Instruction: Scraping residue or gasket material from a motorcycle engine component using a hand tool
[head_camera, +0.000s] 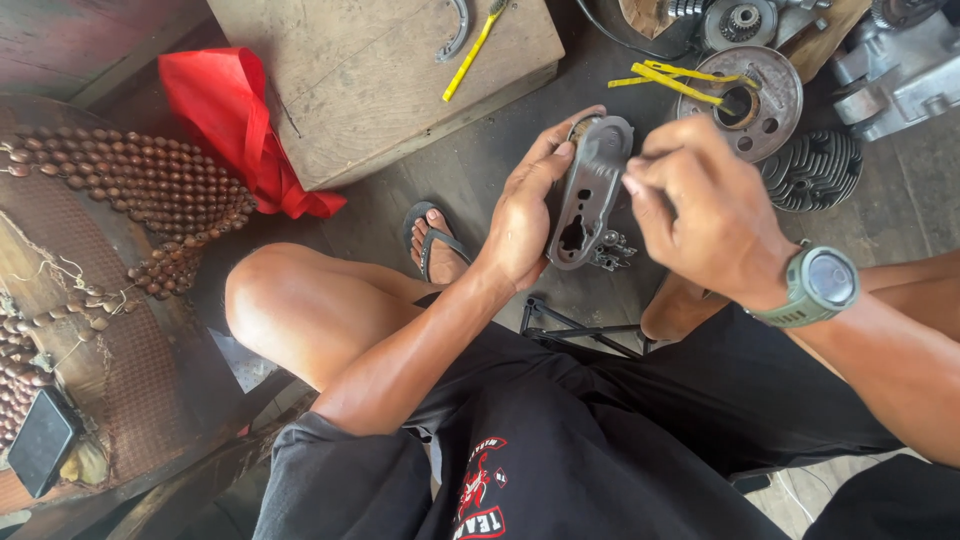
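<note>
Black shorts (560, 450) and a bare knee (300, 310) fill the lower middle of the frame, closest to the lens, as a seated person works over a dark, worn floor (480, 170). At centre, the left hand (525, 215) wraps partly closed around the left edge of a grey metal cover plate (590, 190), thumb laid along its face and fingers behind it, holding it upright. Just right of it, the right hand (700, 210), a green wristwatch (815, 285) on its wrist, has fingers curled and pinched against the plate's upper right edge; what the fingertips hold, if anything, cannot be told. A small metal fitting (612, 252) shows at the plate's lower end.

At the left edge of the frame, strings of brown wooden beads (140, 180) drape over a rounded mesh seat, with a dark phone (40, 440) at lower left. A red cloth (235, 120) lies at upper left against a wooden block (380, 80) that carries a curved metal piece and a yellow-handled tool (475, 50). A foot in a sandal (435, 245) rests below the plate. At upper right lie a round metal disc (765, 100) crossed by yellow strips, a finned cylinder part (815, 170) and engine castings (890, 60)
</note>
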